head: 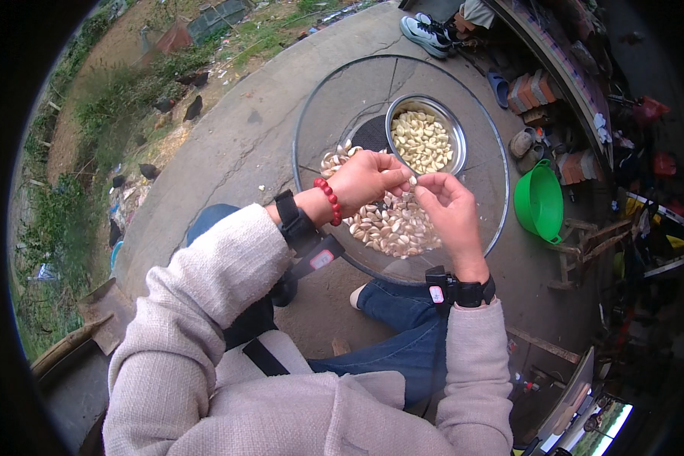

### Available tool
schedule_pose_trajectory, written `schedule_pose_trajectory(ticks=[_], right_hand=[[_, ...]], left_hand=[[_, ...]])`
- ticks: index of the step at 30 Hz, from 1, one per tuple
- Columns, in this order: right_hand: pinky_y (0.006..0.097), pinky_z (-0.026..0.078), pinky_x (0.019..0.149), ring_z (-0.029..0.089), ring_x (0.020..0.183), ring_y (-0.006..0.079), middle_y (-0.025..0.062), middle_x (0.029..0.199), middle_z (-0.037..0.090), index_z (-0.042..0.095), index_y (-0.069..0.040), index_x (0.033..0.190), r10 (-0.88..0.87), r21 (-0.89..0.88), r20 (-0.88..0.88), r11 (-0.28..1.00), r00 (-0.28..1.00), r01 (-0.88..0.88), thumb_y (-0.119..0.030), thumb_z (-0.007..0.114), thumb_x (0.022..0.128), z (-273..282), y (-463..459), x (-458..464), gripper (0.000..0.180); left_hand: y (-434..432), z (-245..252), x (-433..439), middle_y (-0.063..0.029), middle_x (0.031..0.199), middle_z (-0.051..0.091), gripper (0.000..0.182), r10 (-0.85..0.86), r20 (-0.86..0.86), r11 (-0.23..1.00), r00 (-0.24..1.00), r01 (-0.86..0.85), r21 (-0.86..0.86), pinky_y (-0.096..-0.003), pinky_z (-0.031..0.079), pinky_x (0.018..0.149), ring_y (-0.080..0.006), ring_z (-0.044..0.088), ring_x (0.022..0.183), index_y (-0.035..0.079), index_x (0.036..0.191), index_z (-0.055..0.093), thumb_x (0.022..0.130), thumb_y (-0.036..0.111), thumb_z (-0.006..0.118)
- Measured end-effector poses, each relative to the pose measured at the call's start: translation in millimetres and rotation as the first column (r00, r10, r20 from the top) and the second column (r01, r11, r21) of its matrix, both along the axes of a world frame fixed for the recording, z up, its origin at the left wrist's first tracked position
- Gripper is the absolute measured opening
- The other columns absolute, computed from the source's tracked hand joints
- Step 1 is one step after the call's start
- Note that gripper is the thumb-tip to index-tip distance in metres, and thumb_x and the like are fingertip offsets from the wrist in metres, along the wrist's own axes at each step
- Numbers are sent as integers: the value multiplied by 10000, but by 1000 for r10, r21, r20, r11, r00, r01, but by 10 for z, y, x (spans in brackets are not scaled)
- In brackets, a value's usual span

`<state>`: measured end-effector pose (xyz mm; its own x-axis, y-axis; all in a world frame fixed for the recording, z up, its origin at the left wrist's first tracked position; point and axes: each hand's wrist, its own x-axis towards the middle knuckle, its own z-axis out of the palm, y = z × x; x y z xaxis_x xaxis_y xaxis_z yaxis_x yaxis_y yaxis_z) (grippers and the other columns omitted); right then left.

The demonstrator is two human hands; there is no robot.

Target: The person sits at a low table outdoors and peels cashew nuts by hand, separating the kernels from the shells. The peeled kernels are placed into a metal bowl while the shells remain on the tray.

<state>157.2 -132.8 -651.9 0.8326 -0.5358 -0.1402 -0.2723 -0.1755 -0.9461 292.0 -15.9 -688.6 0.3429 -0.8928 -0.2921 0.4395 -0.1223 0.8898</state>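
A small pale garlic clove [412, 180] sits between the fingertips of both my hands. My left hand [367, 181], with a red bead bracelet at its wrist, pinches it from the left, its fingers curled. From the right, my right hand [449, 205] meets it with thumb and forefinger. Just beyond them stands a steel bowl [462, 137] holding peeled cloves [422, 139]. Below my hands, a spread of unpeeled garlic cloves [396, 228] lies on the round glass tabletop [342, 97]. More unpeeled cloves [335, 161] lie left of the bowl, partly hidden by my left hand.
A green plastic basin [538, 202] and a wooden stool [575, 248] stand right of the table. Sneakers [427, 35], a blue slipper [498, 89] and stacked bricks [533, 91] lie beyond. A shovel [105, 316] is at lower left. Dark chickens [194, 108] are on the ground left.
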Motion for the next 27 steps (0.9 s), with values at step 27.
schedule_pose_trajectory(ticks=[27], right_hand=[[234,535,734,634,825,144,104,921,611,510,37,951,-80,142,108,988,991,64,11,604,838,-118,73,53,149]], left_hand=[[-10,-32,-92,9,754,615,167,68,180,997,981,-63,-33,-156,411,539,-29,557,659,30,929,610,911,190,566]])
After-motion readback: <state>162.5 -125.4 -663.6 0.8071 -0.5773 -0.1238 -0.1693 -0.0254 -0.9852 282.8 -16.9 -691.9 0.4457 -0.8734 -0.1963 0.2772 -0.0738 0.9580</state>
